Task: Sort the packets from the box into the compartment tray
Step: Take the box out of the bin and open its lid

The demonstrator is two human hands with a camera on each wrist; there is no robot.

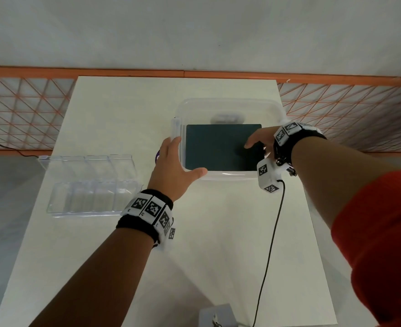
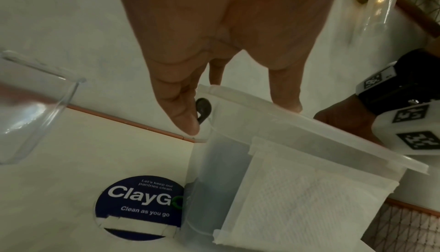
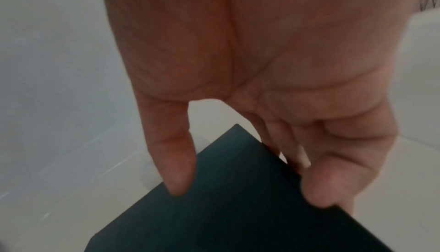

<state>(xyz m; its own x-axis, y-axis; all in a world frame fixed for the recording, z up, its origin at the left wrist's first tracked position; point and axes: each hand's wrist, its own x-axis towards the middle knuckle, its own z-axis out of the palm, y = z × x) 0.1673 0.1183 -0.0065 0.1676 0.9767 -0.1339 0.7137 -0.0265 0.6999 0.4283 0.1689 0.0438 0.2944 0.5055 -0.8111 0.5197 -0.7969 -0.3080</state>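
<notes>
While the left hand [image 1: 173, 168] rests with straight, spread fingers against the near-left corner of the translucent rectangular plastic box [image 1: 230, 105], the right hand [image 1: 262, 140] reaches into that box and pinches the right edge of a dark green flat rectangular card [image 1: 218, 147] between thumb and fingers. This card lies flat inside the box. No packets can be made out. To the left, well apart on the white table [image 1: 209, 232], stands the clear plastic compartment tray [image 1: 88, 185].
</notes>
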